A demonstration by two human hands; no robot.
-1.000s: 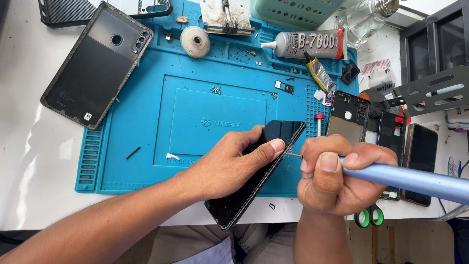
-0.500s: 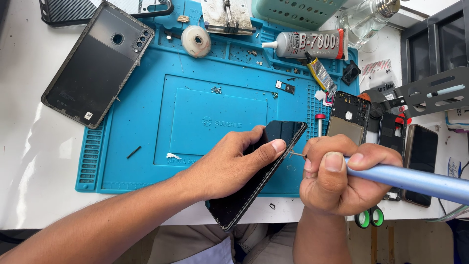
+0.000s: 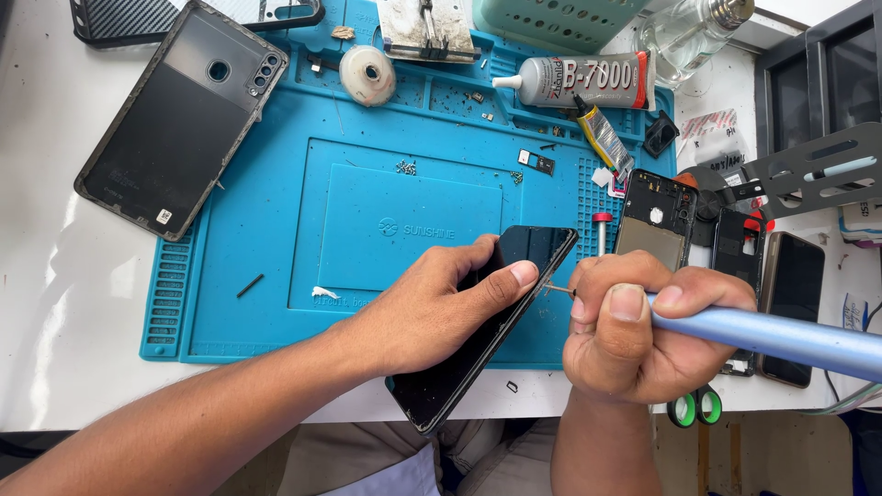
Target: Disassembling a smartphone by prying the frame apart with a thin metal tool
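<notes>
Phone on mat, back cover left.

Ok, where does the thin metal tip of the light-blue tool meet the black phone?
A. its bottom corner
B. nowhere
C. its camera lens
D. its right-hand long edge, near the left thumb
D: the right hand aims the light-blue tool's tip at the black phone's right edge, beside the left hand's thumb.

bright daylight; glare on white table; soft shadows; sharp focus; slight edge distortion

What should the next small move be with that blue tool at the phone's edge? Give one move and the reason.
Probably ease the tip along the seam. The right hand holds the blue tool with its thin tip at the black phone edge, beside the left hand bracing it.
</notes>
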